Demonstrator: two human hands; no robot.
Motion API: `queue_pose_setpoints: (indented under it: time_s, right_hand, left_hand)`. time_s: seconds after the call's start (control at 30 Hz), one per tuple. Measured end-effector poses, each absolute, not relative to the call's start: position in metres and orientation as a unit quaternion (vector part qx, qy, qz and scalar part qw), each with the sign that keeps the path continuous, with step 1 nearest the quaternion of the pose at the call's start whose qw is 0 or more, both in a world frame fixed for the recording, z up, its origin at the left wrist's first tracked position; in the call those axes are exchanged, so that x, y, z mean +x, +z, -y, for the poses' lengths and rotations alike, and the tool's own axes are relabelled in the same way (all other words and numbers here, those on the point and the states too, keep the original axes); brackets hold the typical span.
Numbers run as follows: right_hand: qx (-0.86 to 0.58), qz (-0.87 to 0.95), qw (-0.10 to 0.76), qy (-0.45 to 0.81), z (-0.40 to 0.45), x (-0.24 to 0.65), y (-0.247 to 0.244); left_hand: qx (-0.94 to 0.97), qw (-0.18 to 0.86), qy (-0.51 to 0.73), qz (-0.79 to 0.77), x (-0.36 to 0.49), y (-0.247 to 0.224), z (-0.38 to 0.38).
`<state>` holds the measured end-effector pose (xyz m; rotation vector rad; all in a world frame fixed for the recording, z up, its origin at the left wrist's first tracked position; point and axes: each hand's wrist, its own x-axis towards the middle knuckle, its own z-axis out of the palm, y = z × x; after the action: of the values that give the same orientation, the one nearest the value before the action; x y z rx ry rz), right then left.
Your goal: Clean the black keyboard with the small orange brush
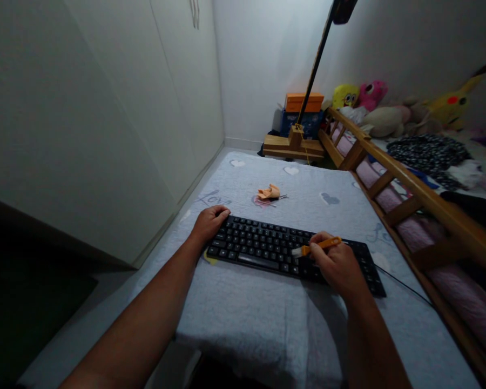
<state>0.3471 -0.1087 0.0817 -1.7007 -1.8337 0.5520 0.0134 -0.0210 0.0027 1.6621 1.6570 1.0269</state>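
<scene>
A black computer keyboard (263, 246) lies slightly askew on the cloth-covered table. My left hand (211, 222) grips its upper left end, with the thumb along the top edge. My right hand (335, 262) is closed around the orange handle of a small brush (324, 245). The brush's pale bristles point left and rest at the keys right of the keyboard's middle. My right wrist and fingers hide part of the keys on that side. Behind the keyboard lies a crumpled orange cloth (269, 192), with thin metal tools beside it, too small to name.
A pale blue patterned tablecloth (243, 302) covers the table. White cabinet doors (137, 108) stand at the left, and a wooden bed rail (421, 194) runs along the right. Beyond the table is a lamp stand's wooden base (281, 145). The keyboard cable (405, 283) trails right.
</scene>
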Motion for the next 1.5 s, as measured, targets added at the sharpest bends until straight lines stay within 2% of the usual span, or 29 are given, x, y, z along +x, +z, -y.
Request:
queue_pose_setpoints:
  time_s: [0.3,0.4,0.5,0.7,0.8,1.03,1.3,1.5]
  right_hand:
    - [-0.689,0.678,0.240,0.087,0.115,0.381,0.090]
    - [-0.671,0.679,0.272,0.123,0.115,0.371,0.098]
    - [-0.611,0.695,0.309,0.221,0.112,0.346,0.103]
    - [-0.538,0.694,0.357,0.318,0.101,0.299,0.087]
    - [-0.540,0.693,0.359,0.315,0.097,0.294,0.075]
    - [-0.621,0.664,0.373,0.188,0.090,0.313,0.071]
    - [-0.529,0.662,0.406,0.342,0.094,0.278,0.064]
    - [-0.527,0.695,0.388,0.299,0.096,0.268,0.056]
  left_hand:
    - [0.624,0.281,0.384,-0.620,0.011,0.001,0.019]
    - [0.624,0.284,0.384,-0.618,0.011,-0.001,0.019]
    - [0.620,0.288,0.388,-0.618,0.012,-0.001,0.020]
    - [0.587,0.299,0.424,-0.621,0.014,0.003,0.024]
    - [0.577,0.307,0.436,-0.618,0.015,0.005,0.025]
    - [0.539,0.340,0.452,-0.624,0.018,0.007,0.026]
    - [0.536,0.342,0.421,-0.648,0.017,0.009,-0.009]
    - [0.519,0.305,0.451,-0.659,0.020,0.002,-0.022]
